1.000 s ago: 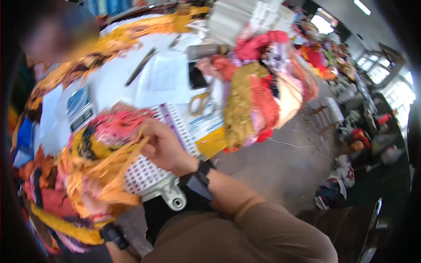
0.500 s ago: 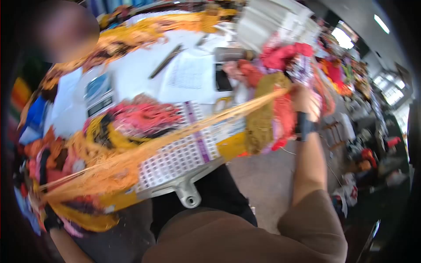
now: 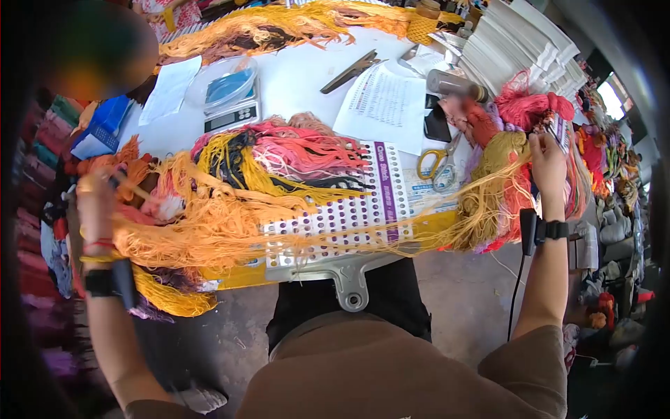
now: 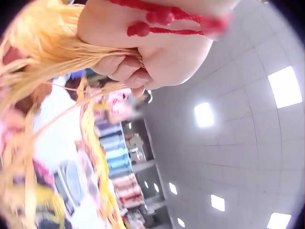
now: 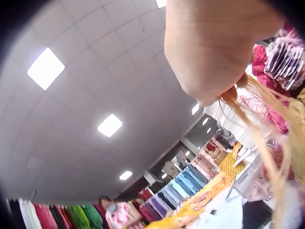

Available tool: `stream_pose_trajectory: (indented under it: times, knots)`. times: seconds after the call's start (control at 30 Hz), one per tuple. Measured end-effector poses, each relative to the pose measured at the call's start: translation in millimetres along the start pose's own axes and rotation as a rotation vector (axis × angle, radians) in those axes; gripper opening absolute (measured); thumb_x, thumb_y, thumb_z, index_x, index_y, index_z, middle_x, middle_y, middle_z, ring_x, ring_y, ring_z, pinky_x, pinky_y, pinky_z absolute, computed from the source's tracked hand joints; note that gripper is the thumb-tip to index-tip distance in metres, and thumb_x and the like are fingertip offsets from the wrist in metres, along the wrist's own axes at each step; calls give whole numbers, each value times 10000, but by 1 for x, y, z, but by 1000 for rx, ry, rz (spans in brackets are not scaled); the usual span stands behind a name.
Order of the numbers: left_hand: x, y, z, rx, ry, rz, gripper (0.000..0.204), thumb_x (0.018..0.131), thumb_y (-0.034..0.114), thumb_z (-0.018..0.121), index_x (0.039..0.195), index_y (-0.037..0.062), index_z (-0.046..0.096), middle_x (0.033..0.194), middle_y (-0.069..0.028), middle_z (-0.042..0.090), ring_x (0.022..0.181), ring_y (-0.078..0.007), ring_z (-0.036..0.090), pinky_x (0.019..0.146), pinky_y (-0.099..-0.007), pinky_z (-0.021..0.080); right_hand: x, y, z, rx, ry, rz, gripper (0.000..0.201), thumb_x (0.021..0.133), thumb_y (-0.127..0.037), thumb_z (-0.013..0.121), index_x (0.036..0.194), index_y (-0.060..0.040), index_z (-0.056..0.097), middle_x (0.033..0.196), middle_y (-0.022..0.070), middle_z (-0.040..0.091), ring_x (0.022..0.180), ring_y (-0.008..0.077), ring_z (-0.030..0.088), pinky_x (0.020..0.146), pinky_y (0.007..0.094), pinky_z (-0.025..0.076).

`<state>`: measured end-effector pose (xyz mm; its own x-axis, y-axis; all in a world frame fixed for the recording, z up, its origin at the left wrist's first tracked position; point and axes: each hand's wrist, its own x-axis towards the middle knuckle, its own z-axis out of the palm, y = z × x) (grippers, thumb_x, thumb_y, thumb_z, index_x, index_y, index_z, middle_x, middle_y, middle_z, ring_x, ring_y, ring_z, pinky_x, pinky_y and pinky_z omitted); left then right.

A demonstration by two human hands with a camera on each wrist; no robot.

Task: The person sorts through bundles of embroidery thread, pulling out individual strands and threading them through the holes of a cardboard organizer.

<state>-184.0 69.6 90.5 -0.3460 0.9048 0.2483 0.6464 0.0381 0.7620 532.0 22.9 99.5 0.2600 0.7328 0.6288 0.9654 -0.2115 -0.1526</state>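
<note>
Long orange embroidery threads (image 3: 195, 234) sag across the front of the table from one hand to the other. At the far left, my left hand (image 3: 96, 209) is blurred in the head view; its wrist view shows curled fingers (image 4: 125, 68) gripping a bundle of the strands. Out to the right, my right hand (image 3: 549, 167) holds the other end in bent fingers, and strands (image 5: 264, 138) hang down from it in the right wrist view. Beneath the threads lies a white card with rows of holes (image 3: 300, 234) and a purple band, at a metal clip (image 3: 352, 283).
Pink, yellow and black threads (image 3: 293, 157) lie behind the card. Olive and red skeins (image 3: 492, 167) hang at the right. Farther back are scissors (image 3: 436, 167), a phone (image 3: 437, 124), a printed sheet (image 3: 384, 101) and a scale (image 3: 232, 117). Another person (image 5: 121, 214) is beyond the table.
My right hand has swung from near the left hand out to the right, drawing the orange threads across. They were taut half a second ago and now sag. The left hand has risen.
</note>
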Motion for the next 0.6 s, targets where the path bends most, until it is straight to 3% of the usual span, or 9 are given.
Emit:
stream_pose_trajectory:
  times: [0.03, 0.1, 0.13, 0.17, 0.2, 0.23, 0.27, 0.43, 0.6]
  knots:
    - [-25, 9, 38, -160, -81, 148, 198, 877, 273, 454, 842, 140, 596, 656, 95, 407, 543, -16, 360, 472, -171, 274, -2, 2, 7, -33, -40, -20, 338, 862, -315, 525, 763, 8, 539, 604, 89, 554, 561, 202, 524, 543, 352, 410]
    - [-86, 53, 88, -304, -344, -259, 186, 884, 300, 467, 861, 136, 551, 689, 82, 437, 571, -23, 371, 471, -173, 283, -3, 19, 22, 241, -117, 36, 319, 861, -302, 530, 747, -4, 544, 584, 47, 534, 527, 159, 488, 507, 318, 389]
    - [-95, 4, 127, -69, -224, 299, 145, 867, 246, 518, 897, 106, 543, 697, 62, 477, 631, -38, 444, 507, -180, 340, -3, 23, 27, 500, -189, 94, 302, 861, -289, 535, 731, -16, 548, 564, 6, 513, 492, 117, 452, 470, 284, 368]
    - [-122, 42, 148, -381, -457, -89, 100, 835, 172, 572, 882, 87, 550, 737, 46, 524, 693, -51, 497, 564, -188, 389, -5, -6, 1, 634, -321, 418, 267, 866, -272, 536, 719, -50, 553, 546, -43, 448, 473, 30, 359, 419, 203, 291]
    - [-140, 47, 166, -358, -608, -137, 117, 818, 145, 591, 883, 51, 568, 810, 15, 568, 730, -66, 519, 628, -218, 428, -5, 3, -1, 893, -360, 495, 257, 896, -249, 488, 747, -51, 556, 544, -53, 421, 441, 17, 323, 394, 172, 230]
    - [-150, 41, 185, -238, -707, 75, 140, 817, 140, 589, 880, 15, 590, 806, -4, 583, 735, -87, 529, 655, -248, 445, -5, 7, -3, 1129, -324, 553, 242, 902, -239, 480, 775, -46, 551, 569, -44, 440, 446, 21, 335, 391, 168, 249]
    - [-164, 38, 201, -263, -756, 76, 243, 774, 214, 624, 888, 1, 595, 763, -112, 594, 718, -202, 577, 675, -308, 456, -5, 11, -5, 1364, -281, 609, 228, 908, -229, 473, 804, -41, 546, 594, -35, 460, 451, 25, 346, 388, 164, 269]
    - [-177, 24, 226, 249, -668, 336, 329, 767, 314, 560, 654, 8, 605, 641, -206, 568, 604, -386, 553, 563, -459, 446, 5, 106, -19, 1788, -87, 664, 166, 919, -172, 442, 898, -16, 498, 705, 39, 535, 564, 75, 471, 474, 173, 414]
    - [-167, 1, 215, 229, -605, 244, 325, 749, 309, 598, 828, -6, 620, 766, -222, 597, 725, -358, 587, 652, -413, 467, 8, 315, -21, 1602, 258, 616, 190, 915, -153, 410, 857, -2, 511, 736, 74, 586, 676, 166, 566, 612, 234, 469]
